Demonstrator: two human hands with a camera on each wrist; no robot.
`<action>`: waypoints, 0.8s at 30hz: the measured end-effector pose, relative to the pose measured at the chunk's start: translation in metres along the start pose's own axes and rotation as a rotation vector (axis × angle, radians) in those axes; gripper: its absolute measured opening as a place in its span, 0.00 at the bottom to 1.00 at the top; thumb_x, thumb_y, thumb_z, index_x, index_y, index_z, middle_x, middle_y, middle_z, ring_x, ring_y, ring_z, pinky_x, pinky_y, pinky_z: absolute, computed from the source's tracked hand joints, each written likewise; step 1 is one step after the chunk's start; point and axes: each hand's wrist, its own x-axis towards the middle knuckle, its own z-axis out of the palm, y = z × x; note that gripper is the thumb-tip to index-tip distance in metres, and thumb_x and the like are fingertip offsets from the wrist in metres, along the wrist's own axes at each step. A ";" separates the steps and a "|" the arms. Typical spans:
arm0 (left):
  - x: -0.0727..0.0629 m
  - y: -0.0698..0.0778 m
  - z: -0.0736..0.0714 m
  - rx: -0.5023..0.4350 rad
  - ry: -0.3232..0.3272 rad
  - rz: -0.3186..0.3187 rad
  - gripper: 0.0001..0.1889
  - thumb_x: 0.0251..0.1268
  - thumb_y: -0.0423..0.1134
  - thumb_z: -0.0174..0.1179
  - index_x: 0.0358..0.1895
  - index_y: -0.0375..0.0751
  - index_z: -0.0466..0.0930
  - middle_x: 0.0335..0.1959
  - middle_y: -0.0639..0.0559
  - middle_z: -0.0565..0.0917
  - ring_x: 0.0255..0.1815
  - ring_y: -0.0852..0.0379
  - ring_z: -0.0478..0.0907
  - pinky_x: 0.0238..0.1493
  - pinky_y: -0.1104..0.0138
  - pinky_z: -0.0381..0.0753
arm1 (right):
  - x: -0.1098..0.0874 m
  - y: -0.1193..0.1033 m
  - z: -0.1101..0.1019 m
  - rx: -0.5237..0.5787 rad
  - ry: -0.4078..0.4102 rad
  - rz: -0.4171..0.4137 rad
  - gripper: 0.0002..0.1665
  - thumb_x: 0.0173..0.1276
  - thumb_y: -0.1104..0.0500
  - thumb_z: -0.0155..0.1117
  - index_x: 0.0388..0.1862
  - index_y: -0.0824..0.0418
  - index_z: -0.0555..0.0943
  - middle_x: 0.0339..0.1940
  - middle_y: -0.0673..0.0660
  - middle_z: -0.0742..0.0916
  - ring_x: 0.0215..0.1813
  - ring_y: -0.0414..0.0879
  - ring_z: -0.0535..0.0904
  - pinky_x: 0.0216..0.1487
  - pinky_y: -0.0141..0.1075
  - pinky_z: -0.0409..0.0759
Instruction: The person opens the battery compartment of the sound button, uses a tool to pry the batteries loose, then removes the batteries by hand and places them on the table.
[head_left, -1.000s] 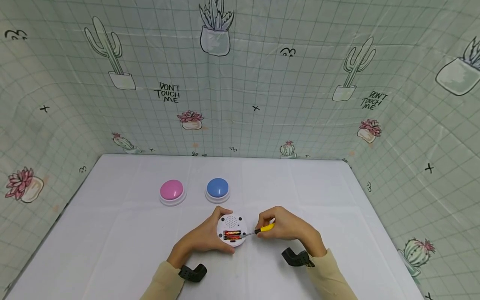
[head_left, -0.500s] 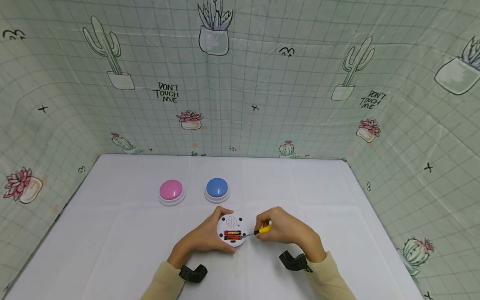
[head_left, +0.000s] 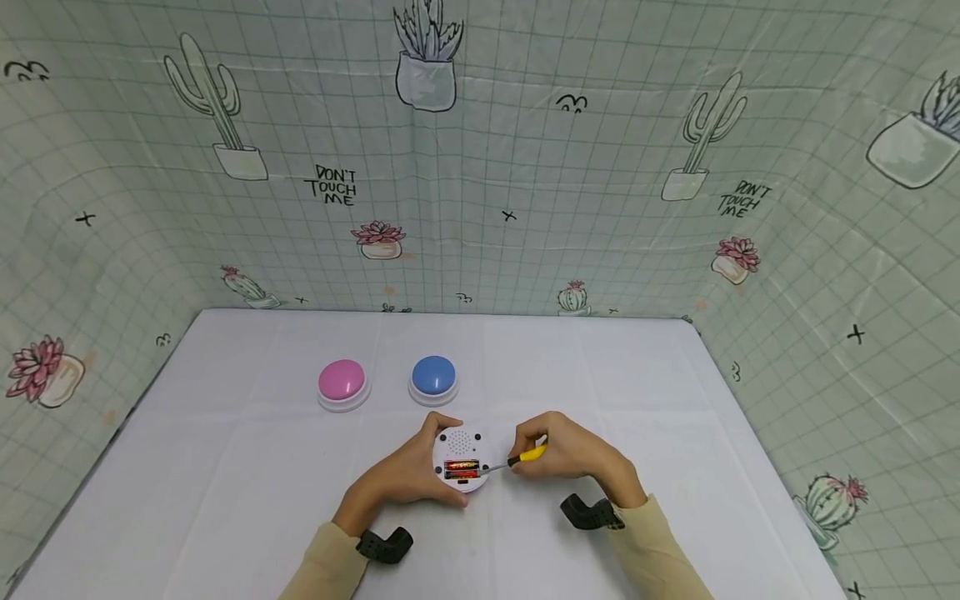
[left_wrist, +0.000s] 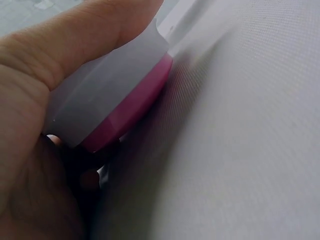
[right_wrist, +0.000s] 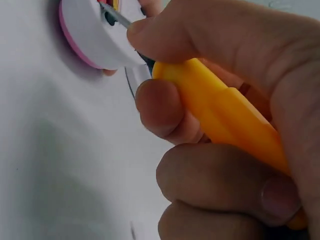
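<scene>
A round white push button [head_left: 459,442] is held upside down, its underside facing up; the left wrist view shows its pink dome [left_wrist: 137,102] low against the white cloth. My left hand [head_left: 408,468] grips it by the rim, thumb on the near side and fingers on the far side. Two red-and-black batteries [head_left: 461,469] lie side by side in its uncovered compartment. My right hand [head_left: 573,450] holds a yellow-handled screwdriver [right_wrist: 215,102] in curled fingers. Its metal shaft [right_wrist: 117,16] reaches to the right end of the batteries; exact contact at the tip is unclear.
Behind the left hand, a pink-domed button [head_left: 342,382] and a blue-domed button [head_left: 433,377] stand upright on the white-covered table [head_left: 600,375]. A grid-patterned curtain [head_left: 510,167] with cactus drawings encloses the back and sides.
The held push button has shifted very slightly left with the left hand. The right hand and screwdriver moved a little left, then slightly back right; the tip stays at the batteries' right end.
</scene>
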 end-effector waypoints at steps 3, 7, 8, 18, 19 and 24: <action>0.000 -0.002 0.000 -0.011 -0.004 0.010 0.57 0.38 0.45 0.86 0.71 0.41 0.56 0.63 0.44 0.76 0.59 0.53 0.74 0.63 0.56 0.71 | 0.006 0.008 0.006 0.041 -0.035 -0.040 0.05 0.60 0.62 0.76 0.30 0.52 0.89 0.29 0.47 0.88 0.33 0.36 0.77 0.38 0.31 0.77; 0.002 -0.004 0.001 -0.015 -0.009 0.018 0.57 0.38 0.45 0.86 0.71 0.41 0.55 0.64 0.45 0.75 0.60 0.53 0.74 0.64 0.56 0.71 | 0.011 0.011 0.010 0.042 -0.067 -0.067 0.05 0.61 0.61 0.76 0.33 0.50 0.89 0.29 0.46 0.87 0.34 0.35 0.76 0.40 0.31 0.77; 0.002 -0.004 0.001 -0.012 -0.008 0.016 0.57 0.38 0.45 0.86 0.71 0.41 0.55 0.64 0.45 0.76 0.60 0.53 0.74 0.64 0.55 0.71 | 0.010 0.010 0.009 0.036 -0.063 -0.062 0.05 0.61 0.61 0.76 0.32 0.49 0.89 0.29 0.45 0.88 0.34 0.36 0.77 0.40 0.31 0.77; 0.003 -0.003 0.003 -0.014 -0.003 0.020 0.56 0.38 0.44 0.86 0.71 0.43 0.58 0.65 0.46 0.75 0.62 0.53 0.73 0.66 0.53 0.70 | -0.005 -0.009 -0.004 -0.076 -0.005 0.038 0.11 0.60 0.61 0.76 0.27 0.44 0.87 0.25 0.41 0.85 0.33 0.38 0.77 0.37 0.32 0.76; 0.003 -0.003 0.003 -0.013 -0.002 0.023 0.56 0.38 0.44 0.86 0.72 0.43 0.58 0.65 0.46 0.75 0.62 0.53 0.74 0.66 0.53 0.71 | -0.005 -0.011 -0.004 -0.086 -0.005 0.040 0.11 0.60 0.62 0.76 0.26 0.44 0.86 0.24 0.41 0.84 0.32 0.38 0.76 0.36 0.31 0.75; 0.004 -0.002 0.003 -0.021 -0.006 0.055 0.56 0.38 0.44 0.86 0.72 0.42 0.58 0.64 0.48 0.77 0.60 0.54 0.75 0.63 0.60 0.73 | -0.006 -0.024 -0.002 -0.157 0.006 0.044 0.12 0.59 0.63 0.76 0.25 0.46 0.85 0.24 0.40 0.83 0.30 0.35 0.73 0.34 0.30 0.73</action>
